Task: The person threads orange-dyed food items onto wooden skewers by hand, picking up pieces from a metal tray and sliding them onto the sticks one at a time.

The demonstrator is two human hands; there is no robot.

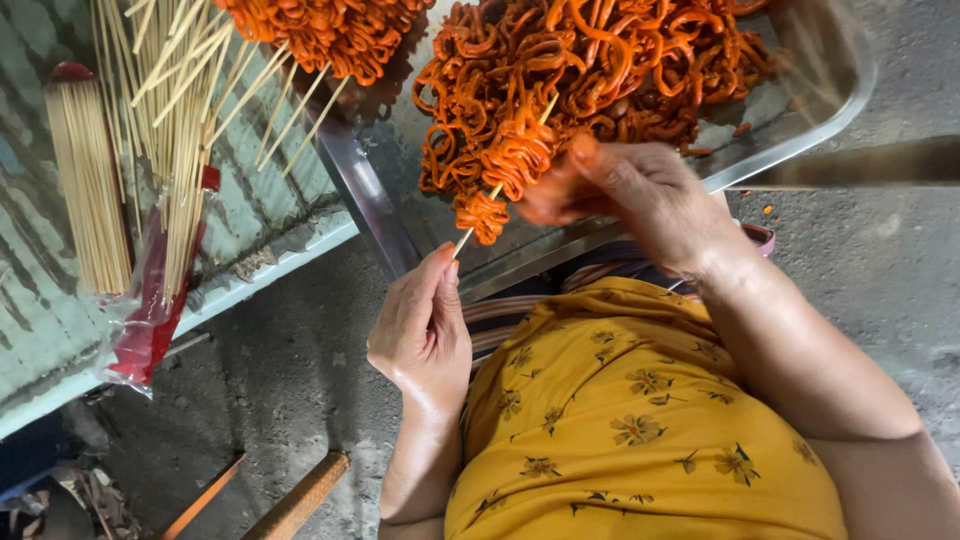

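My left hand (420, 325) pinches the lower end of a thin bamboo skewer (466, 237) that points up and right. Orange coiled strips (500, 165) are threaded along the skewer. My right hand (635, 195) is blurred and grips the orange strips on the skewer's upper part. Behind both hands, a metal tray (800, 125) holds a large heap of the same orange strips (600, 60).
At top left lies a pile of finished skewers (300, 30) with sticks fanning out. A bundle of bare bamboo sticks (88, 190) in a clear and red bag lies on a pale green surface (260, 215). Grey concrete floor below, wooden handle (300, 500) at the bottom.
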